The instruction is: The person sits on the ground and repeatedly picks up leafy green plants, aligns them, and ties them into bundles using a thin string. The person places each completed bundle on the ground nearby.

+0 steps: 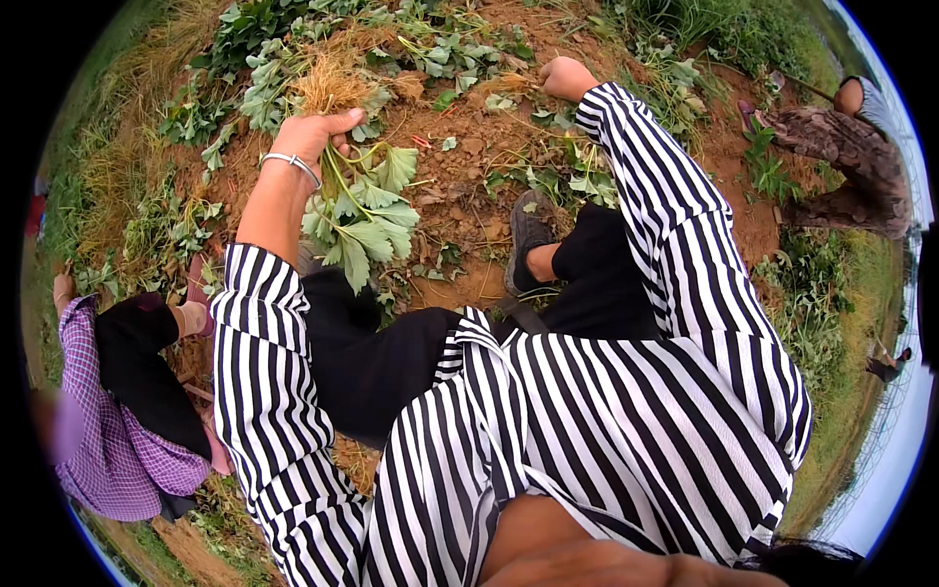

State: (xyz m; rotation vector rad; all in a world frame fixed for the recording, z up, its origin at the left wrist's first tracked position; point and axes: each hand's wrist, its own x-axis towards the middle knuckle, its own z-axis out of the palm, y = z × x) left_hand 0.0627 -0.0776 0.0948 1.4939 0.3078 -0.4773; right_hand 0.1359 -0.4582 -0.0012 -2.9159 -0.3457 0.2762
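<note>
My left hand (311, 139), a silver bangle at its wrist, is closed round a bunch of leafy seedlings (377, 220). Their straw-coloured roots (333, 83) stick up past the fingers, and the pale green lobed leaves hang down below the fist. Farther right, my right hand (567, 78) is low over the soil with its fingers curled together. Thin pale roots of another seedling (511, 84) reach its fingertips; the grip itself is partly hidden. More uprooted plants (440, 49) lie on the ground beyond both hands.
Brown crumbly soil (469, 176) with scattered leaves lies between my hands and my shoe (530, 240). A person in a purple checked top (117, 411) crouches at the left. Another in patterned trousers (841, 157) is at the right, by green weeds (773, 161).
</note>
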